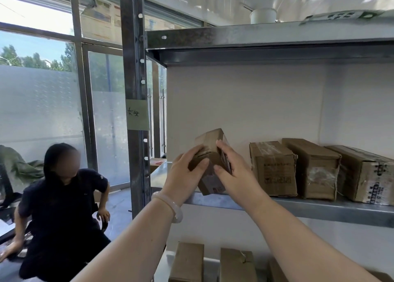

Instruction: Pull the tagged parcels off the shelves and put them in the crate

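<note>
Head view showed the left grip (pixel 183 175) and the right grip (pixel 236 173) both holding a tilted parcel (pixel 210 142) at the shelf (pixel 319 209) edge; held by fingertips only, it could slip down.

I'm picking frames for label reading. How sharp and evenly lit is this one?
Head view: the held parcel, gripped by the left hand and right hand, is fairly sharp, its label too small to read; the flat item on the top shelf smears with blur; the window is blown out top left; wide-angle distortion slants the shelf edges.
</note>
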Tool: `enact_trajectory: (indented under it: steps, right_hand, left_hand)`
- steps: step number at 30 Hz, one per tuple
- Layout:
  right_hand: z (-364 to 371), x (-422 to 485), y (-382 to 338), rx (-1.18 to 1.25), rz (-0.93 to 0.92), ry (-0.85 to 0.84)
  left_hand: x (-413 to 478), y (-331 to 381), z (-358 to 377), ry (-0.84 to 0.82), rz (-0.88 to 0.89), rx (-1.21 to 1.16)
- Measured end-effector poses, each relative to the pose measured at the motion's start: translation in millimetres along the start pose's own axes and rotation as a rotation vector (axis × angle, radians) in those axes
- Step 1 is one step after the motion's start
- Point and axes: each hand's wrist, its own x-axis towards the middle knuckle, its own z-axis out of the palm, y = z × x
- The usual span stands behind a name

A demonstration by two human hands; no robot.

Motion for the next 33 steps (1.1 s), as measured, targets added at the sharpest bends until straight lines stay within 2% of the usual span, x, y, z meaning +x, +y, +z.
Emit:
enact_trajectory:
  steps: [5,9,14,19,24,26,28,30,33]
  right_hand:
    - [3,2,3,-0.117,-0.052,-0.073]
    - [6,3,16,-0.311,-0.055,0.099]
    - [6,8,21,-0.373,-0.029,0.054]
    - [12,15,18,-0.454,-0.053,-0.021]
    - [12,14,19,-0.553,0.019,-0.183]
    - [2,10,13,-0.532,-0.019,-0.132]
    - [-14,8,3,-0.523,-0.107,-0.005]
    - [-34,8,-6,-0.547,-0.176,0.133]
    - [-65,6,-8,-0.560,-0.167,0.285]
  left_hand:
    - [1,-9,1,0.085,-0.121,-0.213]
    - [1,-19,4,0.121,-0.265,-0.374]
    - [7,-30,-8,0.105,-0.143,0.026]
    - [13,-37,-16,-0.037,0.020,0.274]
    - [19,-40,-16,-0.129,-0.039,0.417]
    - [21,-37,-13,-0.110,-0.033,0.419]
    - [20,-25,-6,-0.047,0.011,0.450]
    - [20,-7,8,0.026,0.136,0.469]
    - [21,23,38,0.051,0.334,0.408]
